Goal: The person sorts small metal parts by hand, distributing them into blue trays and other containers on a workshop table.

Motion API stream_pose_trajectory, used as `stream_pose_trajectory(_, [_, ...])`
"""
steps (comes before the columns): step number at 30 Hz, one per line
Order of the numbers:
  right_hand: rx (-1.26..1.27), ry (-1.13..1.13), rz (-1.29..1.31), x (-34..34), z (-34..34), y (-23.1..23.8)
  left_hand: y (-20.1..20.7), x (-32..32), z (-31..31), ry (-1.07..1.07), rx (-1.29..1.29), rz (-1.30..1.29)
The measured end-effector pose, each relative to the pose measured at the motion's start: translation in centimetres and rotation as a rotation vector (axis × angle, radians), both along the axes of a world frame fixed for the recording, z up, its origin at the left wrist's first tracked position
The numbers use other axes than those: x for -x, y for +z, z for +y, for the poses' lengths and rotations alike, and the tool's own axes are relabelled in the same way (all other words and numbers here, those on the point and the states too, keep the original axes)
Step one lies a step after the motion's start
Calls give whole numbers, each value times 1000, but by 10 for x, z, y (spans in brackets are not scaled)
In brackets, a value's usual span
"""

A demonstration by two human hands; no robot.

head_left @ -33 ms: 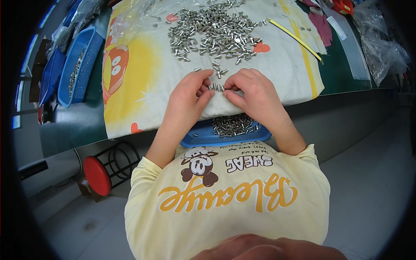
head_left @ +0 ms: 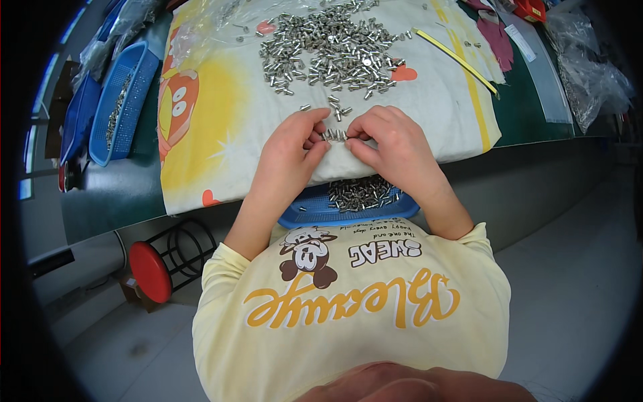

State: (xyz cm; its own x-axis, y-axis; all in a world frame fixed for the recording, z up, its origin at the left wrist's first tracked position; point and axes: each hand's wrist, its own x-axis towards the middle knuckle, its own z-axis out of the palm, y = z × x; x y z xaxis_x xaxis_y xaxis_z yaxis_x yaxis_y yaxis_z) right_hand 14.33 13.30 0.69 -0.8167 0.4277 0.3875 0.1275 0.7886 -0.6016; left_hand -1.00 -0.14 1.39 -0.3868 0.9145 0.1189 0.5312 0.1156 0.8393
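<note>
Between my two hands, close to the cloth near the table's front edge, is a short row of small silver metal fasteners with heads, like rivets or screws. My left hand has its fingers curled in at the row's left end. At the right end my right hand pinches with thumb and forefinger. A few loose fasteners lie just beyond the fingertips. Farther back spreads a large pile of the same fasteners. The fingertips partly hide the row's ends.
Below the table edge, against my body, sits a blue basket with many metal pieces. Another blue basket stands at the left. A yellow strip lies on the printed cloth. Plastic bags are at right, a red stool lower left.
</note>
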Motion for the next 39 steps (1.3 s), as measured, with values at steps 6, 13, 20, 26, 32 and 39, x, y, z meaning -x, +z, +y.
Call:
stream_pose_trajectory(6, [8, -5, -10, 0, 1, 0, -6, 4, 1, 49, -39, 65])
stream_pose_trajectory(13, [3, 9, -4, 0, 2, 1, 0, 1, 3, 0, 8, -9])
stream_pose_trajectory(20, [26, 41, -51, -8, 0, 4, 5, -5, -4, -26, 31, -25])
stream_pose_trajectory(26, [29, 44, -33, -9, -2, 4, 1, -3, -10, 9, -42, 4])
stream_pose_trajectory(32, [7, 45, -16, -3, -8, 2, -4, 2, -9, 19, -93, 51])
stream_pose_trajectory(39, [93, -13, -104, 0, -14, 0, -1, 4, -12, -9, -14, -67])
